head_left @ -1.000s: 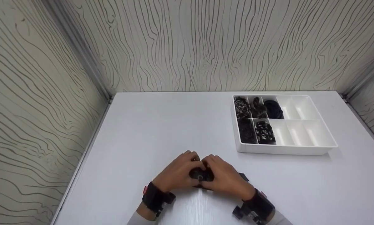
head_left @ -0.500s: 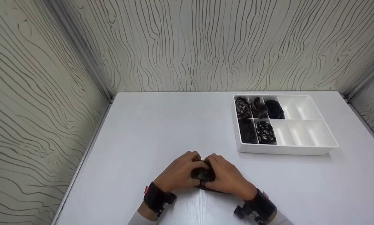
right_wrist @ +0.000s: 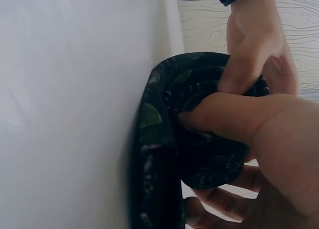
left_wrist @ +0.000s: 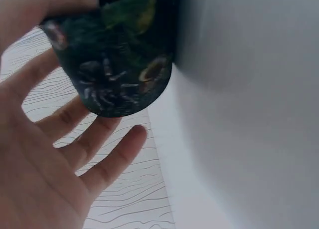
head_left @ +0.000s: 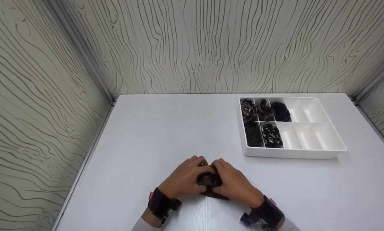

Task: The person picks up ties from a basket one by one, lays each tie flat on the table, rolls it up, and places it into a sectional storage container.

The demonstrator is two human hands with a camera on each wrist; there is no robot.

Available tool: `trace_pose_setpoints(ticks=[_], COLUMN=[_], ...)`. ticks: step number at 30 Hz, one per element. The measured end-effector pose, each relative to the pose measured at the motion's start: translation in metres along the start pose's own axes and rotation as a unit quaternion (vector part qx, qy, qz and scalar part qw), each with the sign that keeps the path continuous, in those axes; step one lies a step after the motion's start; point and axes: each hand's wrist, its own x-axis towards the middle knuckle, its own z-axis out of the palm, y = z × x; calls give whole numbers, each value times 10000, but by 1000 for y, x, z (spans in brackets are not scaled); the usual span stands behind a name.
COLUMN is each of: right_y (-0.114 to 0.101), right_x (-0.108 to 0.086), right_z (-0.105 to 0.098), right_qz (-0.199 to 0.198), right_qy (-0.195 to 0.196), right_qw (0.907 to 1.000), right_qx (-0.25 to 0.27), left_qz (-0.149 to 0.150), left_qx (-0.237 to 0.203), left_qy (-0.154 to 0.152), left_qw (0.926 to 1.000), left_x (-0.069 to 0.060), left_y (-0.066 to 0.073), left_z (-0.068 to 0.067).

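In the head view, a strip of dark patterned cloth [head_left: 208, 179] is rolled into a coil near the table's front. My left hand [head_left: 186, 177] grips the coil from the left, and my right hand [head_left: 235, 183] grips it from the right. Its loose tail lies on the table under the right hand. Seen from the left wrist, the cloth [left_wrist: 117, 72] is dark green with light motifs; thumb and index finger hold it while the other fingers spread behind. In the right wrist view, the right thumb [right_wrist: 224, 116] presses into the coil's layers beside the left thumb.
A white divided tray [head_left: 294, 154] stands at the back right of the white table [head_left: 160, 128]. Several left compartments hold dark rolled or bunched cloths, such as a navy one [head_left: 280, 112] and a black-and-white one [head_left: 272, 136]. Patterned panels [head_left: 198, 48] border the table.
The cloth coil has turned a little between my fingers and its visible tail has shifted. Both hands stay almost in place. The tray looks unchanged.
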Motion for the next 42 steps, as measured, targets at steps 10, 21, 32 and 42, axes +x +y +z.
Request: trace_pose_setpoints(ticks=[10, 21, 32, 42], right_y=[1, 2, 7, 0], right_x=[-1, -3, -1, 0], right_z=[-7, -7, -10, -11], right_qz=[220, 294, 808, 421], right_qy=[-146, -224, 239, 895], right_qw=[9995, 9960, 9866, 9876], right_qx=[197, 818, 1396, 1219], left_qz=[-63, -15, -1801, -2133], left_qx=[27, -156, -1945, -3494], left_qy=[-76, -43, -529, -449], left_qw=[9999, 9999, 9628, 9113], left_x=[1, 2, 1, 5], left_y=[3, 5, -7, -8], left_z=[0, 3, 1, 17])
